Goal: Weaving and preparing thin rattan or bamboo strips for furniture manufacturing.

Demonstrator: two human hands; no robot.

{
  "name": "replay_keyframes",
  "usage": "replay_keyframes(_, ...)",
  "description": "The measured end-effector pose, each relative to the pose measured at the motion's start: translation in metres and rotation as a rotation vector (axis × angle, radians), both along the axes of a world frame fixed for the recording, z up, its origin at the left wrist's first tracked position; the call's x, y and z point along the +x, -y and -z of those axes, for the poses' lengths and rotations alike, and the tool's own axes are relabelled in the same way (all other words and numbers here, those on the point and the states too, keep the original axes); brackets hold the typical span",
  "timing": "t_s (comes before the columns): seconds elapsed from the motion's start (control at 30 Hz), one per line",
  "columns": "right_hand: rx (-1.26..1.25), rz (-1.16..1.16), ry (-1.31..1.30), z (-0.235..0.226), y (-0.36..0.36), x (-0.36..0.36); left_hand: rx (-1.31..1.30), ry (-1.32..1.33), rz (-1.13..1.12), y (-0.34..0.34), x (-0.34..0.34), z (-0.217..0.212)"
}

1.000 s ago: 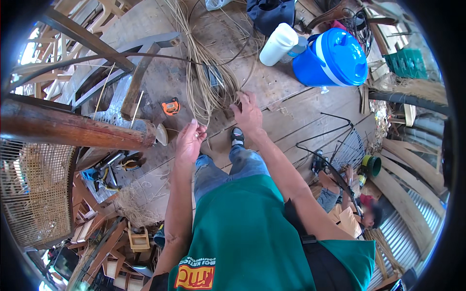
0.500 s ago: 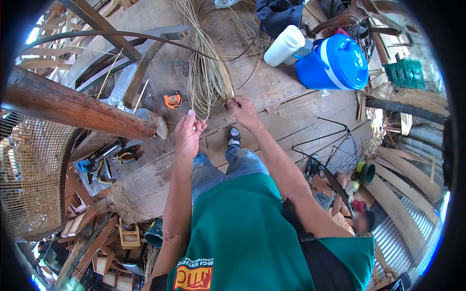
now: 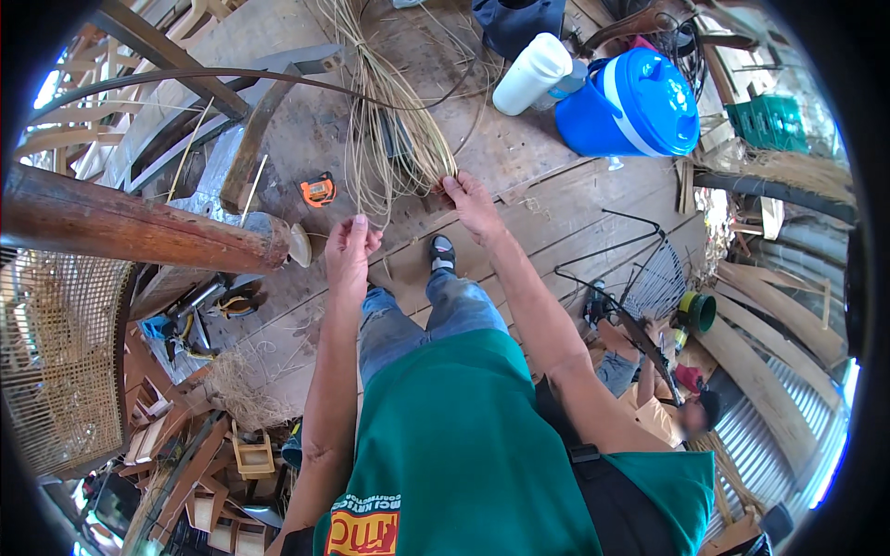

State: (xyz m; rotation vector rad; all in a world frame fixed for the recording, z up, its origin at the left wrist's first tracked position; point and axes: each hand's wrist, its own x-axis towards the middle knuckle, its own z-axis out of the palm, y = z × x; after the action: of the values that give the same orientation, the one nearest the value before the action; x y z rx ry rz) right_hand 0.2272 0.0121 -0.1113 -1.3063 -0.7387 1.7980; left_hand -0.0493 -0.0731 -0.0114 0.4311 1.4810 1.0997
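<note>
A bundle of thin, pale cane strands (image 3: pixel 422 130) hangs over the edge of the wooden worktable, its looped ends toward me. With fingertips pinched, my left hand (image 3: pixel 349 259) holds a few strands at the bundle's left side. My right hand (image 3: pixel 476 211) grips the thicker part of the looped strands at the right, thumb on top. Between the two hands the strands are spread apart, and a dark object (image 3: pixel 399 144) shows through the gap; its kind is unclear. An orange tape measure (image 3: pixel 318 190) lies on the table to the left of the bundle.
A blue cooler jug (image 3: pixel 630 104) and a white tumbler (image 3: pixel 533 74) stand at the far right. A reddish wooden post (image 3: pixel 139 218) juts in from the left, above woven cane mesh (image 3: pixel 65 352). At lower right, another person sits by a black wire frame (image 3: pixel 654 283).
My hands have moved slightly farther apart, the right one up a little. The strands have spread, uncovering the dark object. The whole view has shifted a little.
</note>
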Motion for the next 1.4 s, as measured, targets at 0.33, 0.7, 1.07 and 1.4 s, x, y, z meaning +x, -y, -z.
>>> replay_keyframes(0.33, -0.016, -0.019, 0.004, -0.010, 0.003, -0.005, 0.690, -1.146, 0.233, -0.064, 0.074, -0.052)
replay_keyframes(0.7, -0.029, -0.009, -0.046, -0.016, 0.000, -0.003, 0.146, -0.679, 0.281, -0.116, 0.094, 0.000)
replay_keyframes(1.07, -0.029, -0.050, -0.011, -0.015, 0.003, 0.008, -0.131, -0.095, 0.158, -0.120, 0.079, 0.026)
replay_keyframes(1.4, -0.009, 0.063, -0.007, -0.011, 0.008, 0.009, 0.143, 0.303, 0.237, -0.082, 0.074, 0.032)
